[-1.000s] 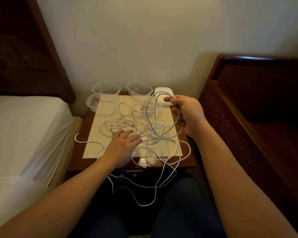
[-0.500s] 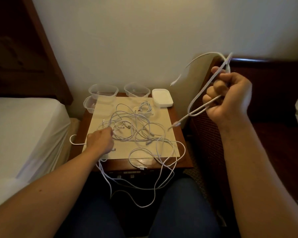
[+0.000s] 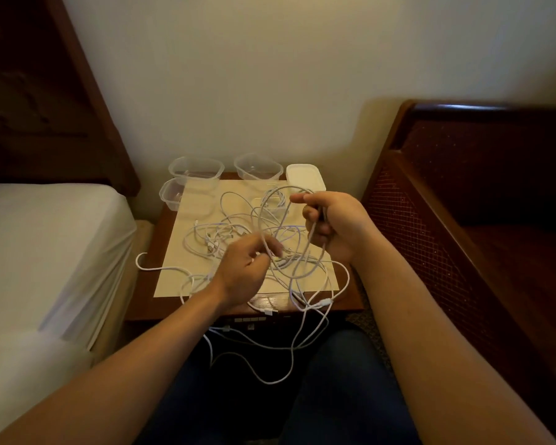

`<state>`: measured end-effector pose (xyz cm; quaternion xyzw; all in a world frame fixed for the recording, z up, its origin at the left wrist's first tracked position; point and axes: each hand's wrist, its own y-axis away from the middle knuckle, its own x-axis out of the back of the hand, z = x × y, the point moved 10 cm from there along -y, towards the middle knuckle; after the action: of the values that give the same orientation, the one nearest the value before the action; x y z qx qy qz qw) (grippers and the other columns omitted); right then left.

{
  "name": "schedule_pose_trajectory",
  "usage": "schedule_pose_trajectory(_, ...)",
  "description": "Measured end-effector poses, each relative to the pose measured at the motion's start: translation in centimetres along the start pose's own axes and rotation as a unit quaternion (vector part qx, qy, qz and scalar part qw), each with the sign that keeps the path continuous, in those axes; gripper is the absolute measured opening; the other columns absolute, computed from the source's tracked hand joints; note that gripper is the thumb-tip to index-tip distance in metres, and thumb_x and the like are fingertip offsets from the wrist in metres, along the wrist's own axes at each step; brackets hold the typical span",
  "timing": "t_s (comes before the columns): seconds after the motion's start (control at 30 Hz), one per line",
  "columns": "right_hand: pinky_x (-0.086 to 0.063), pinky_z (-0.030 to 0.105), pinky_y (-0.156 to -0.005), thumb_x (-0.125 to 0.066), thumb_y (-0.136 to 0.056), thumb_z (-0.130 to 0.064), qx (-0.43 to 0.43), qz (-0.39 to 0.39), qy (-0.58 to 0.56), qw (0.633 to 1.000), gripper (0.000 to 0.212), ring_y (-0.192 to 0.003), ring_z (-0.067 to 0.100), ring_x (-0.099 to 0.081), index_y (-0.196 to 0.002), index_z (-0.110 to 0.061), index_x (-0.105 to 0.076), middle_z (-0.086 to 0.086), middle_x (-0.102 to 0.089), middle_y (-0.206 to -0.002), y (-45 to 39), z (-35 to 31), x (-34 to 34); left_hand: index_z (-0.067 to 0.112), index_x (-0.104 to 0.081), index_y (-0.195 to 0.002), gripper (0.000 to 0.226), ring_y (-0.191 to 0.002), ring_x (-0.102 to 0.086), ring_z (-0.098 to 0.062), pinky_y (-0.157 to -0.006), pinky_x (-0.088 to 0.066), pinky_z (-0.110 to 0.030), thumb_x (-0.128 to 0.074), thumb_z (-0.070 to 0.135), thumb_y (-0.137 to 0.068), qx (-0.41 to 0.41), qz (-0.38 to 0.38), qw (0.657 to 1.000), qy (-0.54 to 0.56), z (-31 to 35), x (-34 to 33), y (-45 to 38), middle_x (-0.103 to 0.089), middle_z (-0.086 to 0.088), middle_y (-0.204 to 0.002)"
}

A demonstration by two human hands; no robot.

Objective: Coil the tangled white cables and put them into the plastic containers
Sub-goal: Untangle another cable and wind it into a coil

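Coiling is under way: the right hand point(image 3: 331, 224) grips a cable loop point(image 3: 276, 226); the left hand point(image 3: 247, 268) apparently pinches its strand; next, another wrap.

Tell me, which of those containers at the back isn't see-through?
The white container at the back right corner of the nightstand. It is opaque; the three clear containers to its left are transparent.

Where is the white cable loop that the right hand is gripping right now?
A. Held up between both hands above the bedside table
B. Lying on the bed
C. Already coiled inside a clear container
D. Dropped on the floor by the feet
A: the right hand grips the cable loop and the left hand pinches its lower part, both raised over the bedside table.
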<state>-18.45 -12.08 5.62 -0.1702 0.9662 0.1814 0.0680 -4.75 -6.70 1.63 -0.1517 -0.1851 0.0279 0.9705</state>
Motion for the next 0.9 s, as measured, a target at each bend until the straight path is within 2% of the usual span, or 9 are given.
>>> schedule_pose_trajectory(0.1,-0.029,0.02,-0.045,-0.045,-0.106,-0.018,0.02,0.007,-0.078,0.997,0.022,-0.047,0.006,-0.033,-0.113,-0.006,-0.062,-0.003,-0.049,-0.064,-1.0,-0.5,-0.1,0.011,-0.075,-0.101,0.04,-0.097,-0.067,-0.016,-0.083,-0.045,-0.034,-0.042,0.03,-0.09,0.153,-0.169,0.967,0.11,-1.2,-4.0,2.4,-0.075,-0.001,-0.106)
schedule_pose_trajectory(0.17,-0.038,0.02,-0.047,-0.047,-0.107,-0.025,0.015,0.041,-0.096,0.994,0.026,-0.05,0.006,-0.043,-0.115,-0.005,-0.061,-0.001,-0.057,-0.071,-1.8,0.3,0.8,0.002,-0.071,-0.105,0.048,-0.088,-0.066,-0.022,-0.076,-0.042,-0.033,-0.04,0.036,-0.091,0.226,-0.216,0.928,0.202,-1.6,-4.7,3.8,-0.075,-0.012,-0.1)
schedule_pose_trajectory(0.27,-0.052,0.028,-0.056,-0.046,-0.106,-0.045,-0.044,0.099,-0.029,0.994,0.046,-0.061,0.014,-0.062,-0.116,-0.002,-0.059,0.009,-0.073,-0.085,-2.4,3.5,2.6,-0.002,-0.068,-0.1,0.037,-0.07,-0.059,-0.021,-0.065,-0.04,-0.033,-0.052,0.027,-0.084,0.247,-0.158,0.925,0.24,-1.8,-2.7,3.6,-0.067,-0.007,-0.077)
schedule_pose_trajectory(0.47,-0.059,0.043,-0.075,-0.025,-0.095,-0.077,-0.17,0.105,0.079,0.977,0.09,-0.089,0.034,-0.073,-0.134,0.001,-0.049,0.022,-0.07,-0.111,-0.8,9.5,3.0,0.007,-0.058,-0.09,0.003,-0.061,-0.053,-0.02,-0.054,-0.04,-0.027,-0.06,0.006,-0.092,0.28,-0.078,0.917,0.274,-1.1,-0.9,3.5,-0.052,-0.009,-0.071)
schedule_pose_trajectory(0.6,-0.058,0.045,-0.083,-0.001,-0.081,-0.09,-0.108,0.154,0.362,0.913,0.114,-0.084,0.031,-0.072,-0.113,0.0,-0.063,0.016,-0.073,-0.094,0.6,6.7,4.3,0.005,-0.056,-0.085,0.014,-0.057,-0.06,-0.019,-0.052,-0.046,-0.028,-0.047,0.003,-0.096,0.335,-0.023,0.909,0.245,-1.9,-0.3,4.3,-0.06,-0.011,-0.08)
schedule_pose_trajectory(0.67,-0.055,0.042,-0.085,0.001,-0.083,-0.088,-0.051,0.198,0.448,0.87,0.113,-0.091,0.031,-0.067,-0.115,-0.003,-0.066,0.016,-0.071,-0.102,1.4,4.1,4.7,0.003,-0.057,-0.085,0.014,-0.055,-0.061,-0.019,-0.048,-0.049,-0.025,-0.047,0.001,-0.095,0.35,-0.007,0.908,0.231,-2.2,0.0,4.6,-0.063,-0.013,-0.08)
schedule_pose_trajectory(0.77,-0.046,0.044,-0.088,-0.009,-0.089,-0.083,0.033,0.24,0.506,0.828,0.097,-0.114,0.035,-0.056,-0.137,-0.008,-0.048,0.018,-0.052,-0.133,2.4,1.2,4.2,-0.001,-0.06,-0.088,0.009,-0.055,-0.062,-0.02,-0.048,-0.053,-0.025,-0.054,-0.003,-0.093,0.344,0.032,0.911,0.223,-2.2,0.8,4.5,-0.064,-0.014,-0.077)
schedule_pose_trajectory(0.83,-0.049,0.041,-0.083,-0.025,-0.096,-0.074,0.16,0.246,0.493,0.819,0.07,-0.106,0.027,-0.057,-0.123,-0.016,-0.052,0.008,-0.055,-0.12,3.8,-1.1,2.6,-0.004,-0.062,-0.088,0.007,-0.056,-0.064,-0.02,-0.051,-0.056,-0.024,-0.057,-0.003,-0.094,0.337,0.056,0.911,0.23,-1.8,1.1,4.3,-0.065,-0.015,-0.075)
schedule_pose_trajectory(0.9,-0.044,0.032,-0.068,-0.04,-0.101,-0.061,0.228,0.153,0.428,0.861,0.044,-0.083,0.014,-0.059,-0.094,-0.022,-0.058,-0.003,-0.061,-0.092,4.5,-1.3,0.2,-0.004,-0.062,-0.09,0.005,-0.06,-0.068,-0.022,-0.056,-0.059,-0.026,-0.061,-0.002,-0.094,0.331,0.061,0.908,0.249,-1.0,0.9,4.1,-0.066,-0.018,-0.078)
